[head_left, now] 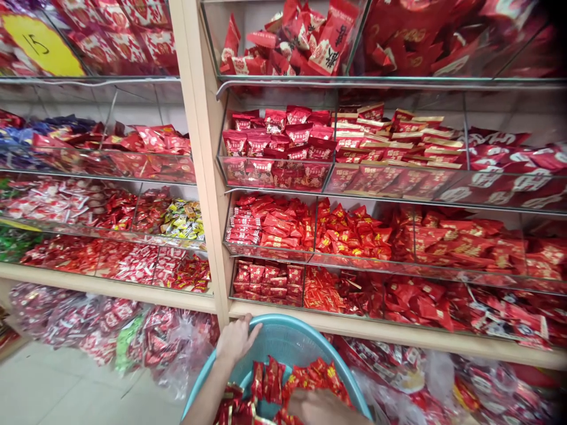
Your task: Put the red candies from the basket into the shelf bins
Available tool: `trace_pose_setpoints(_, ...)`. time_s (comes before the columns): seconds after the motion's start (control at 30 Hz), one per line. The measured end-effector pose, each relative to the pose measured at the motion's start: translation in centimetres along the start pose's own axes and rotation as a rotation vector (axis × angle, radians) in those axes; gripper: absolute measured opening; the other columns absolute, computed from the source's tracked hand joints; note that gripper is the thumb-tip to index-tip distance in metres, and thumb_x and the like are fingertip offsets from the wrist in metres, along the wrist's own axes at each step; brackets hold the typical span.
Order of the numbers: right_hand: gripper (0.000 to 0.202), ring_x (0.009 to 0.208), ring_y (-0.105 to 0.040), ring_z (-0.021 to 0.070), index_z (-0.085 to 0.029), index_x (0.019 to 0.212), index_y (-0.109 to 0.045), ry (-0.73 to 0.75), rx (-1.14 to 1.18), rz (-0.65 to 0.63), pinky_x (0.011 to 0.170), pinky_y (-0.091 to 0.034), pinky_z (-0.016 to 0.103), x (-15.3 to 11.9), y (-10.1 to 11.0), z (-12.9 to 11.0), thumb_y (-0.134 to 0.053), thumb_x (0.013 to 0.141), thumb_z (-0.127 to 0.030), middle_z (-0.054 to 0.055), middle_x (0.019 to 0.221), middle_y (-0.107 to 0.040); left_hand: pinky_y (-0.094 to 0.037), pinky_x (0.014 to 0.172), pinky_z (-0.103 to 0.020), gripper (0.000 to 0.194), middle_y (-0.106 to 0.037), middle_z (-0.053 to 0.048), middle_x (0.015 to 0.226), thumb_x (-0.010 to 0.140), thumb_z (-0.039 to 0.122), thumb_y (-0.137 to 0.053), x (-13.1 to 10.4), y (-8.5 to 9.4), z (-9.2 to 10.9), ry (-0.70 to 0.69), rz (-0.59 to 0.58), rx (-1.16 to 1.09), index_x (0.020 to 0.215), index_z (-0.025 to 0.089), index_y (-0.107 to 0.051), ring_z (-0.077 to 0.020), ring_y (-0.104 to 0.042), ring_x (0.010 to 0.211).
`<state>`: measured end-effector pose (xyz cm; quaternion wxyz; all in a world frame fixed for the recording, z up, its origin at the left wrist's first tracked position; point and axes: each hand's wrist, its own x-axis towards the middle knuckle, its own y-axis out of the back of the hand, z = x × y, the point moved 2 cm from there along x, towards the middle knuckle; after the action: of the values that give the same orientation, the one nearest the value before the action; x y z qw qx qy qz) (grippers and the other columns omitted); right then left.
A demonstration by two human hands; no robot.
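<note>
A round teal plastic basket (283, 321) stands at the bottom centre, against the lowest shelf edge. My left hand (234, 340) grips its rim at the upper left, with the thumb reaching over the edge. Inside lie red wrapped candies (269, 381), some dark red with gold ends at the lower left, others bright red with yellow print on the right. Down among the bright red ones is my right hand (316, 406), blurred by motion. Its fingers are partly buried and smeared, so I cannot make out whether they hold any candy.
Shelves with clear bins (274, 254) of mostly red wrapped sweets rise in front. A pale wooden upright (197, 147) parts the left and right racks. Plastic bags of sweets (150, 339) sit under the shelves on the tiled floor (80, 389). A yellow price tag (42, 44) hangs upper left.
</note>
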<state>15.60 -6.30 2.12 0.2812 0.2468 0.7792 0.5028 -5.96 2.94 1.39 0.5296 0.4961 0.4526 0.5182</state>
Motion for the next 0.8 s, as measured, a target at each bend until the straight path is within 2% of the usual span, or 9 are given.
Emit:
trace_pose_setpoints(0.1, 0.031, 0.094, -0.058, 0.0212, -0.025, 0.107, -0.055, -0.066, 0.07, 0.071, 0.08, -0.043, 0.029, 1.7, 3.8, -0.7, -0.048, 0.077, -0.029, 0.005, 0.108, -0.06, -0.047, 0.071, -0.032, 0.055, -0.067, -0.011, 0.095, 0.087, 0.055, -0.017, 0.0, -0.1, -0.1, -0.007, 0.012, 0.003, 0.114, 0.019, -0.05, -0.0243, -0.064, 0.086)
trace_pose_setpoints(0.17, 0.045, 0.106, -0.052, 0.023, -0.025, 0.12, -0.048, -0.113, 0.109, 0.107, 0.089, -0.039, 0.031, 3.5, 4.2, -0.3, -0.051, 0.075, -0.028, 0.006, 0.117, -0.054, -0.047, 0.071, -0.032, 0.055, -0.067, -0.011, 0.095, 0.087, 0.056, -0.017, 0.0, -0.1, -0.1, -0.015, 0.024, 0.002, 0.113, 0.019, -0.05, -0.0246, -0.064, 0.086)
trace_pose_setpoints(0.27, 0.071, 0.12, -0.039, 0.0293, -0.026, 0.133, -0.035, -0.181, 0.1, 0.08, 0.099, -0.031, 0.04, 6.5, 1.5, 0.6, -0.061, 0.067, -0.027, 0.008, 0.131, -0.043, -0.047, 0.07, -0.033, 0.055, -0.067, -0.011, 0.094, 0.087, 0.056, -0.016, -0.1, 0.1, 0.0, -0.025, 0.028, -0.006, 0.111, 0.019, -0.05, -0.0246, -0.064, 0.086)
trace_pose_setpoints(0.4, 0.082, 0.126, -0.032, 0.0328, -0.025, 0.135, -0.031, -0.221, 0.066, 0.031, 0.103, -0.024, 0.048, 9.5, -3.5, 1.1, -0.067, 0.062, -0.027, 0.011, 0.136, -0.038, -0.046, 0.072, -0.031, 0.055, -0.067, -0.011, 0.096, 0.087, 0.056, -0.016, -0.2, 0.1, 0.1, -0.014, 0.004, -0.013, 0.11, 0.019, -0.05, -0.023, -0.064, 0.087)
trace_pose_setpoints(0.5, 0.095, 0.128, -0.028, 0.0356, -0.022, 0.137, -0.029, -0.255, 0.031, -0.024, 0.103, -0.023, 0.05, 10.4, -5.9, 1.0, -0.075, 0.053, -0.026, 0.015, 0.14, -0.033, -0.045, 0.073, -0.031, 0.055, -0.066, -0.012, 0.099, 0.088, 0.055, -0.016, -0.2, 0.1, 0.1, -0.013, 0.005, -0.021, 0.11, 0.019, -0.05, -0.0225, -0.064, 0.088)
trace_pose_setpoints(0.57, 0.098, 0.128, -0.028, 0.0363, -0.021, 0.137, -0.029, -0.285, 0.007, -0.023, 0.103, -0.022, 0.051, 10.7, -6.6, 0.9, -0.076, 0.051, -0.025, 0.017, 0.14, -0.032, -0.045, 0.072, -0.031, 0.054, -0.066, -0.012, 0.099, 0.088, 0.055, -0.016, -0.1, 0.0, 0.1, -0.014, 0.015, -0.022, 0.109, 0.019, -0.05, -0.023, -0.064, 0.087)
trace_pose_setpoints(0.8, 0.078, 0.125, -0.035, 0.0318, -0.023, 0.136, -0.031, -0.369, -0.04, 0.099, 0.102, -0.027, 0.046, 10.9, -6.8, 0.5, -0.059, 0.064, -0.009, 0.014, 0.137, -0.038, -0.046, 0.07, -0.031, 0.053, -0.066, -0.011, 0.098, 0.087, 0.055, -0.017, -0.2, 0.2, 0.1, -0.017, 0.02, -0.02, 0.108, 0.02, -0.05, -0.0236, -0.064, 0.086)
